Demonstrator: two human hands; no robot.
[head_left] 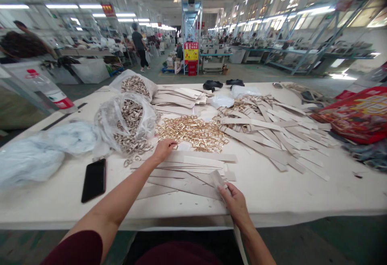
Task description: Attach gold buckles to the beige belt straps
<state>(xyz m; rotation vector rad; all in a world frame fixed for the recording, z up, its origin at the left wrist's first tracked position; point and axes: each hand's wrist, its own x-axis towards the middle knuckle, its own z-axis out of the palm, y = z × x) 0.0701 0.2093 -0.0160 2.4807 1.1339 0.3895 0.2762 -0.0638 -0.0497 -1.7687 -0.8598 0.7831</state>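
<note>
My left hand (165,150) is at the near left edge of a pile of gold metal buckles (196,132), its fingers pinched on what looks like one small gold buckle, partly hidden by the fingertips. In my right hand (235,201), close to the table's front edge, is a grey-beige strap (217,179). One end sticks up past the thumb, and the long tail hangs down over the edge. Between my hands lie several flat beige straps (184,182). A larger heap of straps (272,128), some with gold buckles among them, spreads to the right.
Two clear bags, a near bag (142,124) and a far bag (136,85), hold small beige loops. A black phone (94,180) lies at left beside plastic bags (33,156). A bottle (53,91) stands left; a red bag (356,113) sits right. People work in the background.
</note>
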